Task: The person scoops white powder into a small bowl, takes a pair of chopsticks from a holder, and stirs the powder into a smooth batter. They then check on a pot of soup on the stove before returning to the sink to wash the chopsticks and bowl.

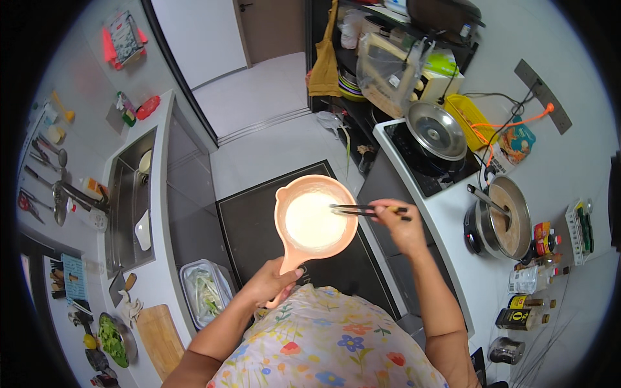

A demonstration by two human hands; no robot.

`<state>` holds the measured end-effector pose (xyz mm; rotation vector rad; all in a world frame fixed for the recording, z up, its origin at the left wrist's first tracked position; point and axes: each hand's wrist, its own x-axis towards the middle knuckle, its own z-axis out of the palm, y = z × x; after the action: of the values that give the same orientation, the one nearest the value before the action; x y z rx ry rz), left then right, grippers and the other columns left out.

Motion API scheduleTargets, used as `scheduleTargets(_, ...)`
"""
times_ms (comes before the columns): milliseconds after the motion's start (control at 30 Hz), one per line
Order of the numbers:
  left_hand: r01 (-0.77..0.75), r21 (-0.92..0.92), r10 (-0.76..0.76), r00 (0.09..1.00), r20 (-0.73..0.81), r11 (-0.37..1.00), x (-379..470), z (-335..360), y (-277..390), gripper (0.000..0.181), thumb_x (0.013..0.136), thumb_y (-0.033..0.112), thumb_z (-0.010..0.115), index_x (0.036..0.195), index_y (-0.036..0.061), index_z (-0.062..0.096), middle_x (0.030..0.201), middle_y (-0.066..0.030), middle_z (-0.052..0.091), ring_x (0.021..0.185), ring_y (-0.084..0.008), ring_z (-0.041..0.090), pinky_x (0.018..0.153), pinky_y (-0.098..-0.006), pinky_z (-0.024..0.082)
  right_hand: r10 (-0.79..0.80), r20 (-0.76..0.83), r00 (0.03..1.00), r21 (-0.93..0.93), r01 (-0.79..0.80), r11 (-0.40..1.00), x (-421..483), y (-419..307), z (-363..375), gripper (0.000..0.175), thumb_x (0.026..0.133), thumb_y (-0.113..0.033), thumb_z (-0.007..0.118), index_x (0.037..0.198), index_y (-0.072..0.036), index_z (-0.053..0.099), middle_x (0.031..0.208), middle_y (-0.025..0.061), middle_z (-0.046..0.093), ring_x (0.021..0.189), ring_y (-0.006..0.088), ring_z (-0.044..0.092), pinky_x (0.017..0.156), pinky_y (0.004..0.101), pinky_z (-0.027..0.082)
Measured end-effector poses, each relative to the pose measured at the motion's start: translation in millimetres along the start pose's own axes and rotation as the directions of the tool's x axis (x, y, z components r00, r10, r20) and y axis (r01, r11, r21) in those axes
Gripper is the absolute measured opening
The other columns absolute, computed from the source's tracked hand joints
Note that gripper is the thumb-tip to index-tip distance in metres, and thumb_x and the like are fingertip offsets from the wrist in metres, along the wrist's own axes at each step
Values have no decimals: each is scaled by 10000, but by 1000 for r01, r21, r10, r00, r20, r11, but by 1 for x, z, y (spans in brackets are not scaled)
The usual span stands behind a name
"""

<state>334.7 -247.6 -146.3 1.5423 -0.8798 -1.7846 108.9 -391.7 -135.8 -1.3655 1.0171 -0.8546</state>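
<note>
My left hand (273, 282) is closed around the handle of a peach-coloured mixing bowl (351, 198) with a pouring lip, held in front of my body above the dark floor mat. A smooth, pale cream-coloured batter or liquid (315, 220) fills much of the bowl. In my right hand (400, 224) is a pair of black chopsticks (361, 210), whose tips reach over the bowl's right side to the pale mixture. Whether the tips are dipped in it is hard to tell.
On the right counter stand a pan with brown liquid and a ladle (507, 218), an induction hob (427, 169) under a lidded pan (436, 131), and several bottles (526, 313). On the left are a sink (123, 213), a cutting board (160, 337), leafy greens (111, 339) and a bin (188, 296).
</note>
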Motion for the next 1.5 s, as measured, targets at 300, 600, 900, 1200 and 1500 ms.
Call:
scheduleTargets(300, -45, -26, 43, 996, -83, 999, -31, -42, -20, 156, 802, 170, 497, 769, 23, 455, 519, 16, 420, 418, -56, 385, 379, -199, 312, -67, 193, 979, -33, 75, 997, 26, 1, 74, 147, 778, -68, 505, 829, 58, 557, 759, 124, 584, 717, 162, 579, 618, 236, 484)
scheduleTargets(600, -90, -147, 52, 969, -242, 985, -53, -58, -45, 151, 803, 178, 499, 812, 29, 472, 528, 25, 419, 429, -40, 373, 382, -190, 305, -17, 406, 914, 152, -50, 987, 35, 13, 131, 167, 775, -96, 521, 840, 54, 552, 784, 117, 577, 717, 166, 580, 647, 244, 483)
scheduleTargets(900, -104, -234, 16, 937, -349, 967, -49, -37, -40, 131, 809, 153, 484, 870, 37, 479, 525, 27, 404, 409, -44, 352, 374, -183, 300, 52, 541, 839, 110, -132, 985, 47, 7, 134, 148, 783, -101, 513, 799, 41, 551, 783, 114, 564, 729, 170, 573, 634, 249, 486)
scheduleTargets(1200, -147, -385, 7, 939, -343, 911, -30, -30, -36, 121, 804, 137, 489, 854, 31, 458, 520, 17, 402, 405, -67, 375, 368, -207, 319, 71, 546, 834, 59, -123, 991, 69, -2, 109, 142, 792, -97, 499, 796, 35, 552, 751, 102, 570, 706, 170, 583, 612, 231, 486)
scheduleTargets(1500, -194, -399, 39, 930, -364, 896, -21, -25, -29, 126, 801, 141, 492, 801, 29, 437, 525, 4, 402, 394, -77, 371, 356, -216, 317, 69, 519, 852, 21, -93, 995, 86, -8, 91, 130, 780, -93, 511, 752, 32, 535, 765, 101, 557, 691, 185, 585, 606, 263, 498)
